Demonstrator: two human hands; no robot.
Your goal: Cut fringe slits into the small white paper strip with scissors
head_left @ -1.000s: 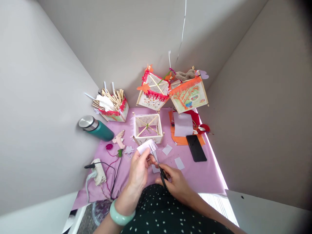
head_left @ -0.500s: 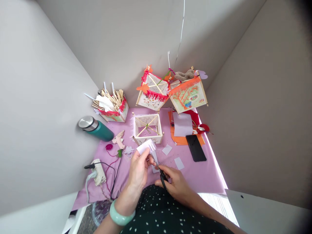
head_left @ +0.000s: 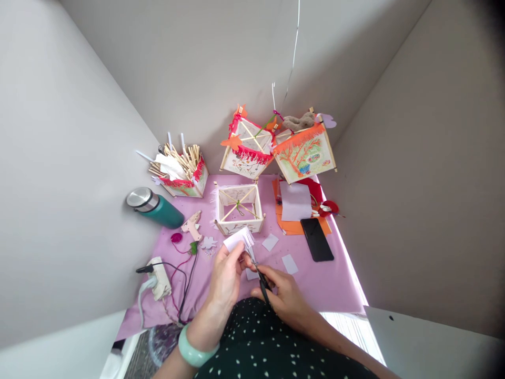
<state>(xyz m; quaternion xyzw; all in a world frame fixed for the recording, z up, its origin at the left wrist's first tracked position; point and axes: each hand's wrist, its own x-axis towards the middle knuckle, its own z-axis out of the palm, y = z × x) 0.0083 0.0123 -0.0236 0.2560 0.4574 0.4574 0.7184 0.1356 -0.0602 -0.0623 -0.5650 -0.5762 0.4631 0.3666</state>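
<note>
Grey walls (head_left: 189,68) enclose a pink-draped table (head_left: 315,287), with bright light (head_left: 352,268) along its right edge.

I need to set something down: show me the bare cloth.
Bare cloth: front right, between phone and right hand; a smaller patch between the cords and left hand. Crowded: left, with bottle, glue gun and power strip; centre, with frame and slips; back right, with paper.

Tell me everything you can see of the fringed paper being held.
The fringed paper is a small, pale lilac piece, thin-looking, with narrow strips cut at its right-hand end; the rest in sight looks uncut. Held above the purple cloth, it tilts in the left grip, pinched at its near edge. The scissors are close to its cut end; whether they touch is unclear.
</note>
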